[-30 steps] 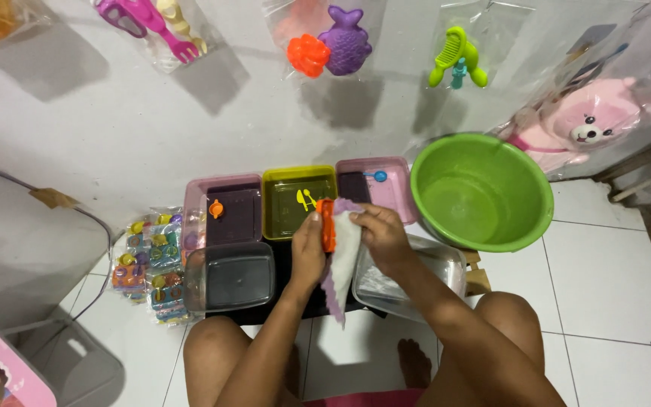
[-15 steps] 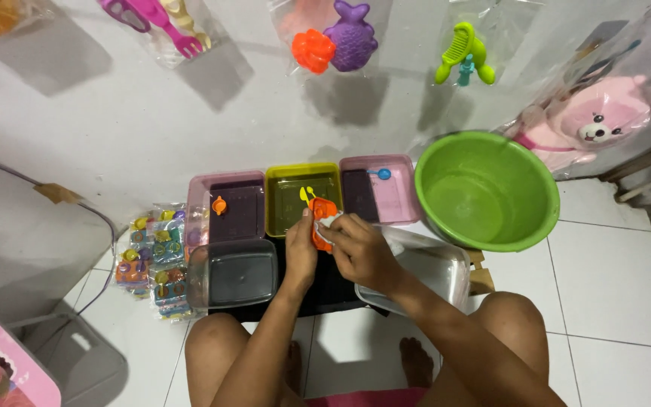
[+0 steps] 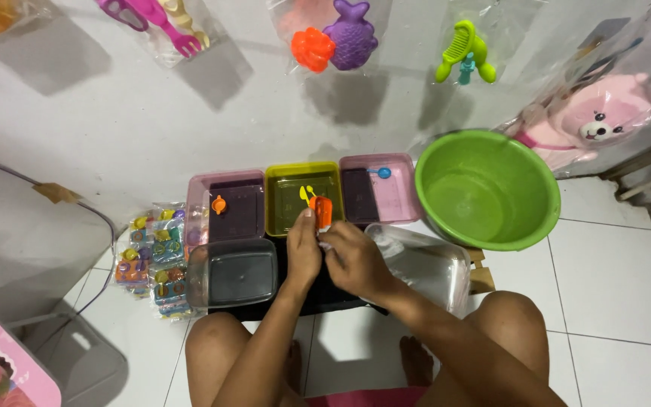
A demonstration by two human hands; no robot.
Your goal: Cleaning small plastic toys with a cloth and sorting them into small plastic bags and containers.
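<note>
Nearest, the left hand [image 3: 304, 252] and right hand [image 3: 356, 260] meet over a dark board. The left hand's fingers pinch a small orange toy [image 3: 322, 212], held upright; the right hand is curled closed just beside it, grip unclear. Beyond sits a yellow tray [image 3: 276, 200], with a green basin [image 3: 491, 188] far right.

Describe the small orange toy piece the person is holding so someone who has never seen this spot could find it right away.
Start at the big green basin on the white tiled floor, then look left to the row of three shallow trays against the wall. At the near edge of the middle, yellow tray, the left hand pinches a small orange toy piece upright. Unlike the orange piece lying in the left pink tray, it is held up.
</note>
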